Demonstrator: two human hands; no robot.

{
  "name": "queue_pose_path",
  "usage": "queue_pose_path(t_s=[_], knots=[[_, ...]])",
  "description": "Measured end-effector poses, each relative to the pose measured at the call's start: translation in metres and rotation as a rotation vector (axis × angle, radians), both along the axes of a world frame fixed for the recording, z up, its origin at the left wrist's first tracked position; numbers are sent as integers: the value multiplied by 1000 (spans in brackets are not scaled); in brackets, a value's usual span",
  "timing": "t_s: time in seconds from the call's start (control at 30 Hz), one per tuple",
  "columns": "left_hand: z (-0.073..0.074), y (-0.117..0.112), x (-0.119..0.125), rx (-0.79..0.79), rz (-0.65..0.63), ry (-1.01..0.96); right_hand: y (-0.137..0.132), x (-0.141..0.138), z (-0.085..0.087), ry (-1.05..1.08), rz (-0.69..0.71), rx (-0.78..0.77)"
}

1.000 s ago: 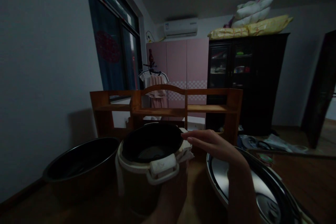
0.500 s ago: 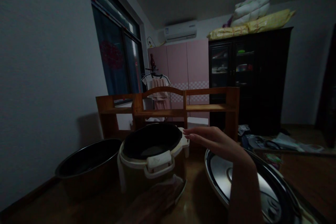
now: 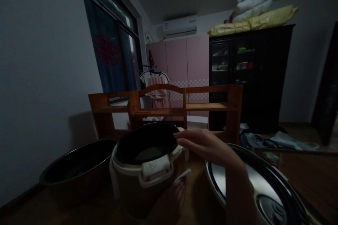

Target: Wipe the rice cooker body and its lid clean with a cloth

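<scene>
A pale rice cooker (image 3: 154,168) without its lid stands upright before me, its dark inside showing. My right hand (image 3: 204,145) reaches over its right rim with fingers stretched out and touching the edge near the hinge. Low at the cooker's near right side, my left hand (image 3: 173,197) is closed around a white cloth (image 3: 185,173), of which only a thin edge shows. Shadow hides part of that hand. Under my right forearm lies the detached round lid (image 3: 264,186), its shiny metal inner side facing up.
A dark inner pot (image 3: 79,163) sits left of the cooker, close to the wall. A wooden shelf rack (image 3: 163,112) runs along the table's back. Beyond it are a pink wardrobe (image 3: 176,59), a dark cabinet (image 3: 266,77) and hanging clothes (image 3: 158,86).
My left hand and the cloth have shifted right and slightly up around the cooker's side, the cloth now edge-on. My right hand stays at the rim. The view has moved slightly.
</scene>
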State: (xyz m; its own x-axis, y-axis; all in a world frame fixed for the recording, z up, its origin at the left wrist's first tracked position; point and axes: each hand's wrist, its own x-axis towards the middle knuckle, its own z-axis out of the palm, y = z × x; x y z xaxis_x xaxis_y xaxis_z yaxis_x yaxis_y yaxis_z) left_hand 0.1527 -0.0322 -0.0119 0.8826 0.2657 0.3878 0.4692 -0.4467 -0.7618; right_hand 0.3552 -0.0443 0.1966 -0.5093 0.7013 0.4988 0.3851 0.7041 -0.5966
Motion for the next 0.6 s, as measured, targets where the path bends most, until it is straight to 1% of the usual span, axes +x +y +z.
queue_pose_path(t_s=[0.1, 0.2, 0.3, 0.4, 0.5, 0.6], knots=[[-6, -3, -10, 5, -24, 25, 7, -13, -3, -21, -28, 49], [-5, -16, -21, 29, 7, 24, 14, -22, -7, -22, -60, 90], [2, -33, -34, 62, 67, 22, 18, -26, -10, -44, -70, 92], [11, -46, -49, 123, 115, 25, 22, -25, -12, -87, -34, 76], [20, -53, -67, 160, 131, 45, 23, -24, -13, -139, -2, 47], [24, -53, -91, 101, 98, 43, 24, -22, -14, -158, -4, 58]])
